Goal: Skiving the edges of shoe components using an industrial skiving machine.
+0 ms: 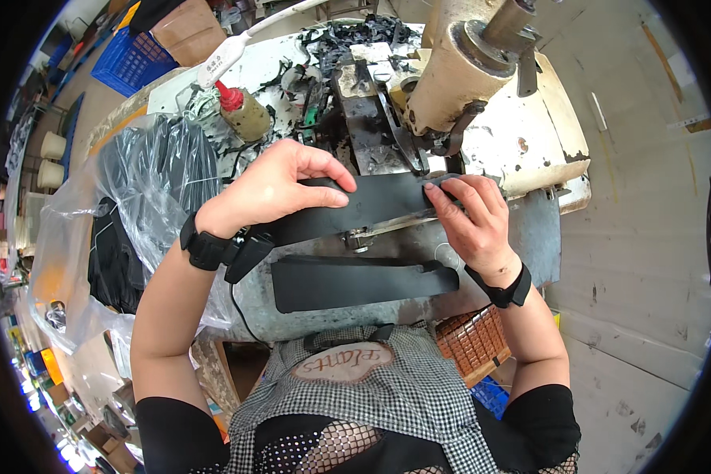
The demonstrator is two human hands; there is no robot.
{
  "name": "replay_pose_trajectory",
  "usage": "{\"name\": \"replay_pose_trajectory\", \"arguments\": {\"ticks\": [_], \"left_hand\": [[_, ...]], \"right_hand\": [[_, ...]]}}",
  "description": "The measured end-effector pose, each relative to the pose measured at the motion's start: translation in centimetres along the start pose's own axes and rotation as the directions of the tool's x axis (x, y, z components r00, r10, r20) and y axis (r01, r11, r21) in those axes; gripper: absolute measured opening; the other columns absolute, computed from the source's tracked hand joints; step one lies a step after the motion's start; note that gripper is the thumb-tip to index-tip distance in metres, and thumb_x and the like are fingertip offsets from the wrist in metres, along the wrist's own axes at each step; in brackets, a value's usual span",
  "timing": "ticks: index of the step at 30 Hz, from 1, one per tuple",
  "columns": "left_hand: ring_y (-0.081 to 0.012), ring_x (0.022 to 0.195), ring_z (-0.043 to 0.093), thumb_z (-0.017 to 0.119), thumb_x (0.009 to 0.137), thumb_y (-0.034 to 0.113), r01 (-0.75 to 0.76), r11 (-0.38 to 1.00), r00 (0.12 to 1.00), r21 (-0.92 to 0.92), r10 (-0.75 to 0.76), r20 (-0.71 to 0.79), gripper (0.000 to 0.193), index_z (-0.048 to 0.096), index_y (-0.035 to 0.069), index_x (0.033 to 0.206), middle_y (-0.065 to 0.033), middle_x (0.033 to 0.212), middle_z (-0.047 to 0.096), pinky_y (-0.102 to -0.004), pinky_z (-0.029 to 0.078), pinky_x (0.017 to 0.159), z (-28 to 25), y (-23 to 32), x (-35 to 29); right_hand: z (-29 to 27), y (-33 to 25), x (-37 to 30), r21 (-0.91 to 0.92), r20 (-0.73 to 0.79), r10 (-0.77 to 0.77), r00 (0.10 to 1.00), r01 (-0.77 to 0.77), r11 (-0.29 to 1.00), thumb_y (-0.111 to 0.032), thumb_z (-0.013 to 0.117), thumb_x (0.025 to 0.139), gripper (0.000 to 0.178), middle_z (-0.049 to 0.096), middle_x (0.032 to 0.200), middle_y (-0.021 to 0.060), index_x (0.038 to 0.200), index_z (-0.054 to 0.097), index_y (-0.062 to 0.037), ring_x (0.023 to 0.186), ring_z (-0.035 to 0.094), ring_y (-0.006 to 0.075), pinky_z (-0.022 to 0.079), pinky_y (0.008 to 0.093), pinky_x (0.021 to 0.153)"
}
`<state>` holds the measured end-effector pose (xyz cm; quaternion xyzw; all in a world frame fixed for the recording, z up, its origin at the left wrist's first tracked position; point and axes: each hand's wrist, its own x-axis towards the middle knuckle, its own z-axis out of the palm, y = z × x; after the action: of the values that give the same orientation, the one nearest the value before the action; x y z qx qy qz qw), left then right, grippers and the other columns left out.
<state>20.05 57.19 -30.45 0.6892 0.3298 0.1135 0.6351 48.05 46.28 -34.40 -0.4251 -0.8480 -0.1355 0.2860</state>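
A long black leather-like strip (379,197) lies across the front of a cream machine (454,79), under its metal arm. My left hand (280,186) is on the left part of the strip, thumb and curled forefinger close together against it. At the strip's right end, my right hand (478,217) pinches the edge between thumb and fingers. A second black piece (355,284), wide at the left and notched near its right end, rests on the grey work surface (529,245) closer to me. The undersides of the held strip and some fingertips are hidden.
Black scraps (363,35) litter the machine table's back. A red-capped bottle (249,114) stands left of the machine, beneath a white cable switch (225,59). Clear plastic bags (158,166) with black pieces crowd the left side. Farther off sits a blue crate (134,65).
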Motion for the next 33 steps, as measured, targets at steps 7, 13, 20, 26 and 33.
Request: {"name": "replay_pose_trajectory", "arguments": {"ticks": [7, 13, 20, 26, 33], "left_hand": [[-0.0093, 0.088, 0.063, 0.074, 0.081, 0.008, -0.003, 1.000, 0.998, -0.009, 0.004, 0.055, 0.022, 0.069, -0.002, 0.100, -0.0036, 0.093, 0.070, -0.0257, 0.049, 0.086, -0.4, 0.1, 0.5], [-0.0099, 0.088, 0.064, 0.074, 0.082, 0.009, -0.092, 0.996, 0.992, -0.003, 0.092, 0.085, 0.021, 0.070, -0.001, 0.100, -0.0030, 0.092, 0.070, -0.0253, 0.048, 0.087, -0.5, -0.1, 1.1], [-0.0073, 0.074, 0.063, 0.073, 0.084, 0.009, 0.022, 0.998, 0.994, -0.059, -0.015, 0.112, 0.018, 0.070, -0.001, 0.098, -0.0032, 0.086, 0.070, -0.0223, 0.051, 0.070, -0.2, 0.2, 1.0], [-0.0087, 0.067, 0.063, 0.070, 0.085, 0.006, 0.028, 0.993, 0.999, -0.118, -0.023, 0.042, 0.016, 0.070, -0.003, 0.098, -0.0058, 0.085, 0.070, -0.0220, 0.051, 0.064, 0.8, 0.1, 1.0], [-0.0076, 0.072, 0.062, 0.068, 0.087, 0.005, 0.053, 0.992, 0.997, -0.112, -0.047, 0.054, 0.014, 0.069, -0.002, 0.099, -0.0041, 0.085, 0.069, -0.0218, 0.051, 0.067, 2.7, 2.5, -1.7]], "right_hand": [[-0.5, 0.3, 0.1, -0.016, 0.017, -0.010, 1.000, 0.010, 1.000, -0.007, 0.066, 0.063, 0.040, 0.059, 0.095, 0.0080, 0.103, 0.068, -0.0028, 0.085, 0.058, 0.0252, 0.048, 0.0383, 0.072], [-0.9, 1.0, -0.2, -0.038, -0.030, 0.007, 1.000, -0.008, 0.999, -0.002, 0.068, 0.062, 0.039, 0.061, 0.093, 0.0071, 0.101, 0.069, -0.0032, 0.086, 0.060, 0.0248, 0.049, 0.0377, 0.073], [-2.8, 3.6, -1.4, -0.126, -0.049, 0.079, 0.996, -0.085, 0.988, 0.003, 0.071, 0.064, 0.040, 0.063, 0.098, 0.0071, 0.102, 0.070, -0.0055, 0.089, 0.061, 0.0263, 0.050, 0.0383, 0.074], [-5.2, 4.9, -2.3, -0.202, -0.127, 0.127, 0.984, -0.151, 0.968, 0.010, 0.072, 0.062, 0.039, 0.065, 0.096, 0.0085, 0.098, 0.072, -0.0039, 0.089, 0.062, 0.0273, 0.051, 0.0372, 0.077], [-11.0, 3.6, -4.0, 0.061, -0.227, 0.498, 0.837, -0.498, 0.865, 0.010, 0.070, 0.077, 0.022, 0.066, 0.091, 0.0068, 0.096, 0.070, 0.0003, 0.081, 0.061, 0.0165, 0.048, 0.0259, 0.074]]}}
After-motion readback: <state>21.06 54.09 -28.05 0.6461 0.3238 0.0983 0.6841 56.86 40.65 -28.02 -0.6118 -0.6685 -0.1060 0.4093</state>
